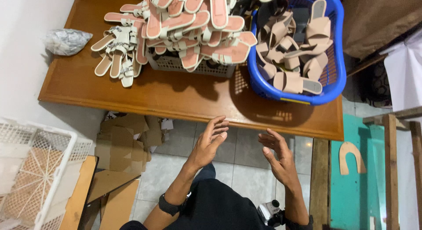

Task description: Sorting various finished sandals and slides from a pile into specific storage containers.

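I take the wooden worktop (176,96) as my landmark. On its far side a grey crate (193,66) carries a heap of pink sandals (193,23) piled far above its rim, and some have spilled onto the worktop's left part, near a crumpled plastic bag (67,40). I judge that one careless pull from the bottom could bring the heap sliding down. On the worktop's right end a blue basket (327,87) of beige sandals (292,50) sits close to the near edge; a knock could tip it to the floor. Below the worktop's near edge, cardboard scraps (127,137) litter the floor and could trip a foot. Nearest me, my left hand (209,144) and right hand (279,159) hover just off that edge, each grip apart and holding nothing, well short of both sandal loads
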